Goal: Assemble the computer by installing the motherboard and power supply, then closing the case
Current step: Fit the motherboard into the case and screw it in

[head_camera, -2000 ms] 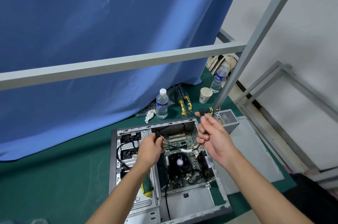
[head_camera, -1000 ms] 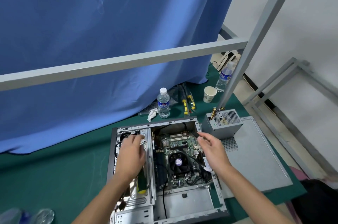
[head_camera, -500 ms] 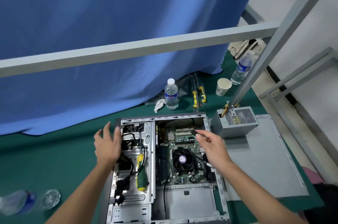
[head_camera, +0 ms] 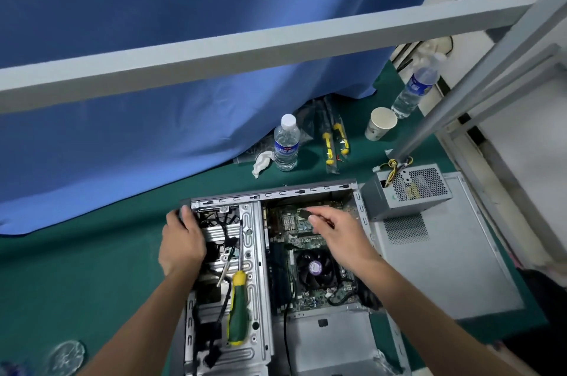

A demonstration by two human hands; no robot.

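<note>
The left hand, raised with spread fingers half a second ago, now grips the far left corner of the open computer case, fingers curled over its grey metal rim. The right hand has moved little; it pinches a small black connector over the green motherboard, which sits inside the case at centre frame above the round black fan. A green-and-yellow-handled screwdriver lies on the ribbed metal drive tray. The boxy grey power supply, perforated on top, stands outside the case at right, on the flat side panel. Clear plastic bottles and a paper cup stand on the green bench beyond
</note>
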